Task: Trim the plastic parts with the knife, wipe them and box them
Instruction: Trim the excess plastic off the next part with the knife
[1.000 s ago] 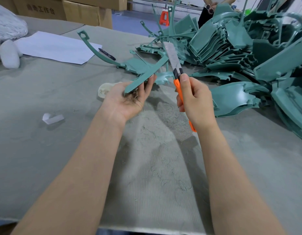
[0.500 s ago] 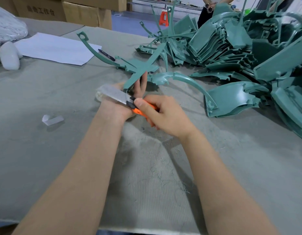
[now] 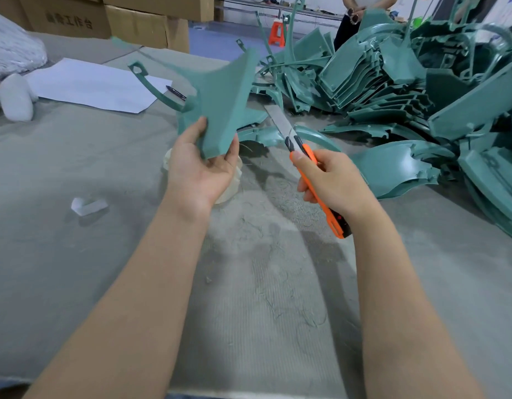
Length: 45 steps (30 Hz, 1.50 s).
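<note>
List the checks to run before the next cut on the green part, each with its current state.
1. Left hand grips part: ok, thumb and fingers pinch its lower corner, part raised off the table.
2. Right hand grips knife: ok, blade out.
3. Left fingers away from blade: ok, blade stands apart, to their right.
4. Blade set on the edge to trim: cannot tell.
5. Box ready for finished parts: cannot tell; cardboard boxes stand at the back.
</note>
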Motion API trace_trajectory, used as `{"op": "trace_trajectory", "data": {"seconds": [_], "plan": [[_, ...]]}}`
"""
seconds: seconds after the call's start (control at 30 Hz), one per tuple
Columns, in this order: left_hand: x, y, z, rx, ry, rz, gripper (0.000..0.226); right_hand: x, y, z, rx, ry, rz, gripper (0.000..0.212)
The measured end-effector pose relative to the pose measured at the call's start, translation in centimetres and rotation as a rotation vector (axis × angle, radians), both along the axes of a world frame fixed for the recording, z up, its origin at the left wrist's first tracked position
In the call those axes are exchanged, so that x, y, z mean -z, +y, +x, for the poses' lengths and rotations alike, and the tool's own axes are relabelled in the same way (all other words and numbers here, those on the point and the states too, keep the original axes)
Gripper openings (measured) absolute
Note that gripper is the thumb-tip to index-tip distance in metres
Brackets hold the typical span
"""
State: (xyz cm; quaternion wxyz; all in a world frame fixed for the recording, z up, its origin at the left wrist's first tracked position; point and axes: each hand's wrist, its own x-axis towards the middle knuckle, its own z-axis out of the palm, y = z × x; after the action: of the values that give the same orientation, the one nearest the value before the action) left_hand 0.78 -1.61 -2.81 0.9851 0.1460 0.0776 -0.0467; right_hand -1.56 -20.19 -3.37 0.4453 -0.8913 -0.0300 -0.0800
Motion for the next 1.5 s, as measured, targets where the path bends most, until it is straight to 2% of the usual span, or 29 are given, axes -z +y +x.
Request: {"op": "trace_trajectory", "data": {"seconds": [0.1,0.27,0.33,0.43,0.57,0.7,0.83,1.07,1.23,1.5], "plan": [[0.0,-0.5,-0.3,0.111,-0.127,0.013,0.015,0.0,-0.1,0.2,-0.076,0.091,-0.056,0.008],[0.6,-2.5,-1.0,0.347,-0.268,0.151,0.042,0.0,0.6,-0.1,-0.143,0.118,-0.032,0.016],[0.7,-3.2,-1.2,0.38,-0.242,0.173,0.032,-0.2,0.8,-0.2,-0.169,0.126,-0.047,0.015],[1.0,-3.3,-0.6,0.345,-0.181,0.205,0.027,-0.4,0.8,-0.5,-0.181,0.147,-0.077,0.016],[0.9,-2.7,-0.1,0.219,-0.143,0.2,0.042,-1.0,0.4,-1.0,-0.207,0.214,-0.104,0.014],[0.7,-1.7,0.2,0.046,-0.134,0.154,0.019,-1.7,-0.9,-1.4,-0.218,0.298,-0.115,0.011],[0.3,-0.3,0.5,-0.075,-0.112,0.092,0.016,-1.8,-1.9,-1.5,-0.179,0.31,-0.076,0.009],[0.5,-0.4,0.3,0.017,-0.127,0.118,0.019,-1.4,-1.7,-1.1,-0.135,0.253,-0.103,0.006],[0.5,-0.5,0.2,0.015,-0.104,0.092,0.02,-1.0,-1.6,-0.9,-0.091,0.241,-0.101,0.017],[0.6,-0.5,0.1,0.048,-0.077,0.035,0.027,-0.7,-1.7,-0.5,-0.117,0.256,-0.152,0.019]]}}
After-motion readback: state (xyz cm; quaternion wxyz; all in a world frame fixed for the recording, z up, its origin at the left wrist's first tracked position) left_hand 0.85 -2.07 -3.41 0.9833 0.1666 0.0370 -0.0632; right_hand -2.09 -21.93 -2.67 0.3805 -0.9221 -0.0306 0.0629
